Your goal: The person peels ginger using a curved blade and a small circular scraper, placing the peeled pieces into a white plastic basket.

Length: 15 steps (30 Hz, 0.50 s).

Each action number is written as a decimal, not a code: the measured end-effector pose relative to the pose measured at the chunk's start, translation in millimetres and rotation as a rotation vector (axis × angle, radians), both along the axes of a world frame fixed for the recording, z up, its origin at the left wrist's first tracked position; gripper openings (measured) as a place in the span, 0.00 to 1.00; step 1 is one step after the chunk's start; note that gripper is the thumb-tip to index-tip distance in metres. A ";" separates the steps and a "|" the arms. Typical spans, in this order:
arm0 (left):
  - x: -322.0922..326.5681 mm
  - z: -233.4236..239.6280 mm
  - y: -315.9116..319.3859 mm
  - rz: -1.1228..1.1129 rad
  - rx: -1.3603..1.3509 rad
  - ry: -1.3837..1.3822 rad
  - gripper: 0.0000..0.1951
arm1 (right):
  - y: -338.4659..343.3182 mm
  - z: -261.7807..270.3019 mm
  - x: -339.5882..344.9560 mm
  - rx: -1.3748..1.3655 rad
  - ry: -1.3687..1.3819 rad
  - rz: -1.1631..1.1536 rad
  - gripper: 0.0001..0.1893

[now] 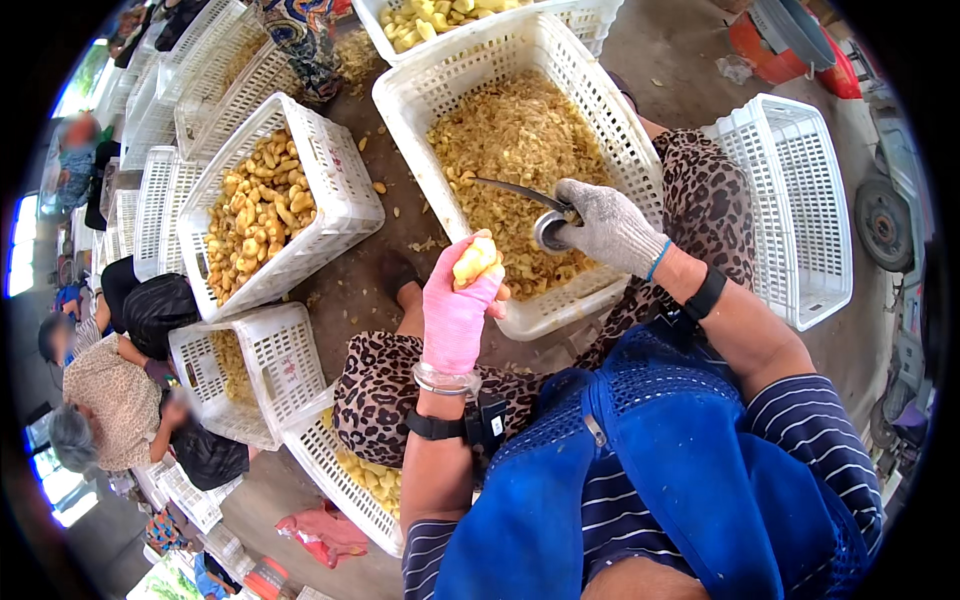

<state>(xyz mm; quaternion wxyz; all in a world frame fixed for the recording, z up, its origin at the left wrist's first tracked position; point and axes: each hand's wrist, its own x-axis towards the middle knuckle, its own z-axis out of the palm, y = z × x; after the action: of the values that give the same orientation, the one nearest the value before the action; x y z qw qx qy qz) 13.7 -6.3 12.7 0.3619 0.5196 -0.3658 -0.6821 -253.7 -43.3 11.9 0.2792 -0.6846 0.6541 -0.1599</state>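
My left hand [461, 307], in a pink fingerless glove, grips a pale, peeled piece of ginger root [475, 261] that pokes out above the fingers. My right hand [611, 229] wears a grey knitted glove and is closed around a knife, its narrow dark blade [517, 191] pointing left. A round metal piece [551, 231], perhaps a scraper or peeler, also sticks out of that hand; its exact kind is unclear. Both hands are over the near part of a white plastic crate [517, 328] heaped with ginger peelings [525, 127].
To the left, a crate [337, 199] holds unpeeled-looking ginger [259, 210]. Peeled ginger [371, 480] fills a crate beside my left leg, and more ginger [427, 19] lies beyond. Nested crates [795, 210] stand right. A person [112, 405] sits at far left; a red bag [326, 531] lies on the floor.
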 end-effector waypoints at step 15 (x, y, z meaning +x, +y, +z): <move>2.2 -7.5 4.8 0.003 -0.158 -0.059 0.27 | -30.5 -14.4 -7.3 0.244 -0.473 -0.295 0.25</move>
<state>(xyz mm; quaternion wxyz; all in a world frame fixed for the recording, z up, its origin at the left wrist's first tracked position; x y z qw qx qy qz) 15.9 -1.6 5.2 0.3916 0.5099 -0.4283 -0.6350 -261.1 -73.8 -2.5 0.4779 -0.4873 0.6776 -0.2739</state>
